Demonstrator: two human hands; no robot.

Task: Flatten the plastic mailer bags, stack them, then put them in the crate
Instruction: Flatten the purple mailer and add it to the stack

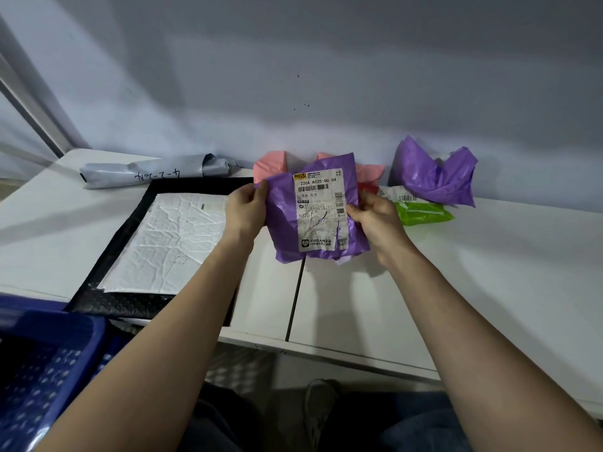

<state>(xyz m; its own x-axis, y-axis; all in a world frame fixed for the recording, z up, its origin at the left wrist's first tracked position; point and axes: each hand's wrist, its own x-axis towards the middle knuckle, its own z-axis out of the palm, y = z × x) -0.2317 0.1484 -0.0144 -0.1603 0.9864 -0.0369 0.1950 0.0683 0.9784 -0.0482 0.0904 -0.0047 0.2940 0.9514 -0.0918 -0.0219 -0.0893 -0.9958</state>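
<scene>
Purple mailer bag [318,210], thin, limp and crinkled, hangs above the surface [489,272]; left hand [244,212] and right hand [375,216] pinch its side edges, each grip closed, probably best for pulling it flat.

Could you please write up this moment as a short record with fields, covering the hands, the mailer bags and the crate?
held item: purple mailer bag with a torn shipping label, lifted above the table
left hand: grips the bag's left edge
right hand: grips the bag's right edge
flattened stack: white mailer lying on a black mailer, left of the hands
still crumpled: grey rolled bag, pink bags, second purple bag, green bag along the wall
crate: blue, at lower left; contents unclear
</scene>
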